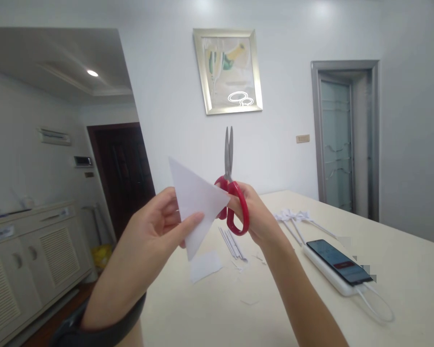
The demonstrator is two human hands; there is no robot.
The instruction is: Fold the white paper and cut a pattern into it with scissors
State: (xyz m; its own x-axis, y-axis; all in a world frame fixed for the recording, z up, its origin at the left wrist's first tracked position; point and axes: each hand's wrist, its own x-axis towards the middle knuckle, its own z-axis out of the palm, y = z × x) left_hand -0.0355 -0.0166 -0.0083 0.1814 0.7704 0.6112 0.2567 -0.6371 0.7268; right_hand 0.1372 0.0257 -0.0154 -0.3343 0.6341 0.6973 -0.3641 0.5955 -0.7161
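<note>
My left hand [158, 220] pinches a folded white paper triangle [196, 202] between thumb and fingers, holding it up above the table. My right hand [256, 217] grips red-handled scissors [231, 188] just right of the paper. Their blades point straight up and are nearly closed, clear of the paper. The paper's right tip overlaps the scissor handle in view.
On the cream table [275, 308] lie a white paper scrap [206, 265], thin paper strips [232, 243], small folded paper pieces [292, 217] and a phone on a white power bank [340, 267] with a cable. A white cabinet [29, 255] stands at left.
</note>
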